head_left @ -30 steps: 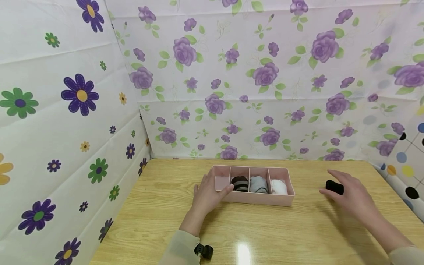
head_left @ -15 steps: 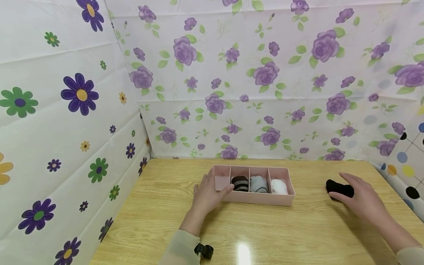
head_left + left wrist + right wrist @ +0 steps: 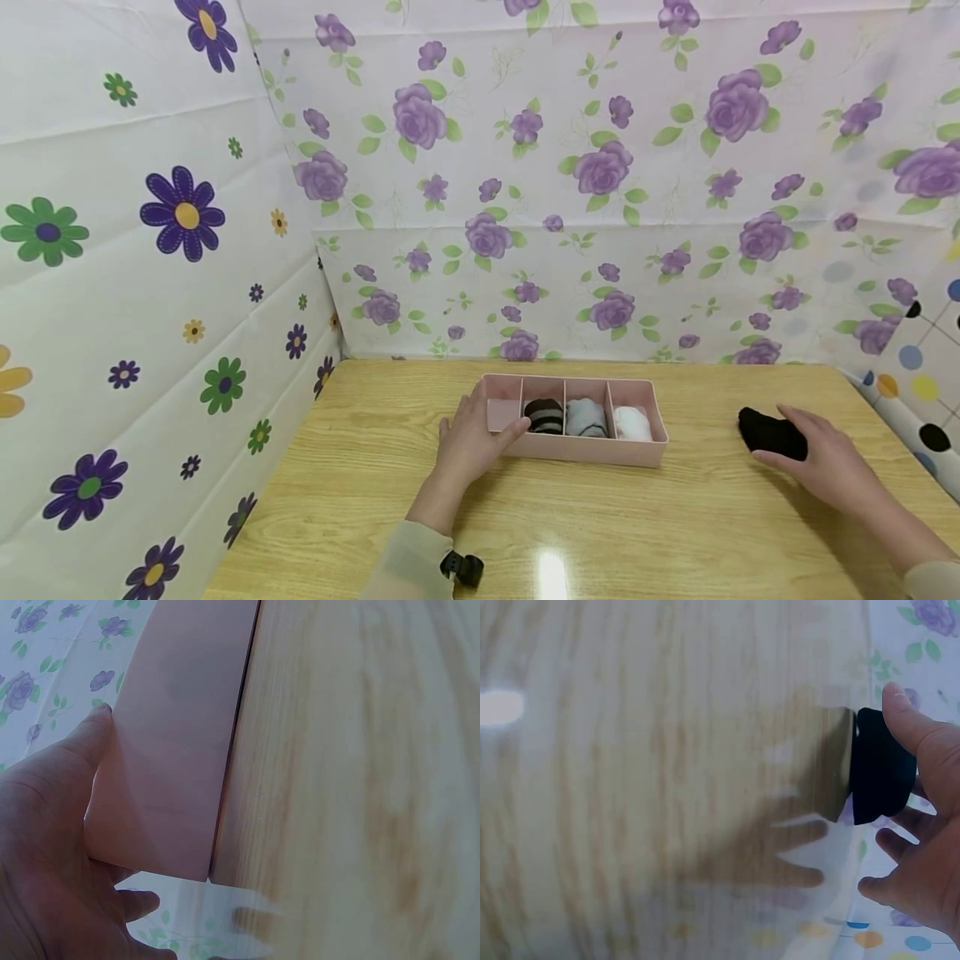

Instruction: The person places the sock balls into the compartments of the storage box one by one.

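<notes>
A pink divided box stands on the wooden table. My left hand holds its left end, thumb over the front rim and fingers at the side; the left wrist view shows this hand against the pink wall. The leftmost compartment shows a bare floor. Rolled striped dark socks, grey socks and white socks fill the others. To the right, black rolled socks lie on the table. My right hand is around their right end with loosely spread fingers; finger contact is unclear.
The wooden table runs back to a flowered wall covering. Another patterned sheet hangs along the left. A black wrist device sits at the left sleeve.
My right hand has drawn back to the right, with its thumb and fingertips less spread, so more of the black socks shows. The socks, the left hand and the box stay put.
</notes>
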The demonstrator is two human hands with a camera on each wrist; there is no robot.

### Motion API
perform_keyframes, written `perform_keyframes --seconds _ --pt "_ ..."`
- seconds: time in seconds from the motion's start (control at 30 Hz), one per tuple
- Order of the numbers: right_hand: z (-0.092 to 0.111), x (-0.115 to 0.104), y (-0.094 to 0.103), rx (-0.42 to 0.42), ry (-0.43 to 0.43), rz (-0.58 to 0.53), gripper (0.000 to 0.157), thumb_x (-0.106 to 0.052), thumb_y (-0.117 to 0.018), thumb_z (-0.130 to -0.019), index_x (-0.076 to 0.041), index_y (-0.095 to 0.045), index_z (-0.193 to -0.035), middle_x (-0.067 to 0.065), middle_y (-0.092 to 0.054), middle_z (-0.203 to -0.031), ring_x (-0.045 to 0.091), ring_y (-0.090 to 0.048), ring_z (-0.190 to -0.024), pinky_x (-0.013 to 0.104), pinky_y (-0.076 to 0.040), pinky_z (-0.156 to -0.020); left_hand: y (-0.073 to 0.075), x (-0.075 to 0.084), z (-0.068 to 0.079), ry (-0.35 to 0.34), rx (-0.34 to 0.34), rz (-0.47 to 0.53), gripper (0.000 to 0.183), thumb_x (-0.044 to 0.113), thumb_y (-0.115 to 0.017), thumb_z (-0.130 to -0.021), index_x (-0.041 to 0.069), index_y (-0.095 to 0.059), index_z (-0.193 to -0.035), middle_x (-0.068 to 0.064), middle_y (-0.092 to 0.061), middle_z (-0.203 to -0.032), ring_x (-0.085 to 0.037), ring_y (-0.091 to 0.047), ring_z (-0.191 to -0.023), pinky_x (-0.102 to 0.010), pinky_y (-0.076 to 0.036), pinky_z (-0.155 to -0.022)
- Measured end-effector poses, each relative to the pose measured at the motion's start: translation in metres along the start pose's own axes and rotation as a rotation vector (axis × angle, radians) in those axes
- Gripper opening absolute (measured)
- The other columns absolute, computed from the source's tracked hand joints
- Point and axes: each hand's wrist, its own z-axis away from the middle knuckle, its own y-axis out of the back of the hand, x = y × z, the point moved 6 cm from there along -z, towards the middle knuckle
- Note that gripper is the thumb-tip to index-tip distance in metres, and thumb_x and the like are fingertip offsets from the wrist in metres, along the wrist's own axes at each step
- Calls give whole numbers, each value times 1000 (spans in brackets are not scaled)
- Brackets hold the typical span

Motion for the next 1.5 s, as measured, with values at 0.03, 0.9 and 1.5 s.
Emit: perform_keyframes --seconds 0.03,0.9,1.5 --pt "0 2 -1 -9 -5 -1 105 -48 -81 -101 17 -28 -165 55 -31 -154 77 -33 -134 88 -34 -101 0 0 0 0 1 -1 117 85 -59 -96 19 -13 -180 -14 -27 -181 -42 -23 -166 -78 -11 -127" --pt "-2 14 -6 -49 -40 6 91 -52 -68 -109 16 -39 -161 55 -37 -150 75 -38 -133 85 -37 -101 2 2 2 -10 6 11 116 84 -60 -96 19 -12 -180 -14 -26 -181 -43 -22 -166 -79 -10 -126" --pt "-1 11 -2 -36 -82 11 90 -62 -63 -109 11 -47 -159 52 -42 -146 73 -45 -128 83 -41 -95 2 2 2 -12 9 7 115 83 -61 -97 18 -14 -180 -14 -27 -181 -43 -24 -166 -81 -12 -125"
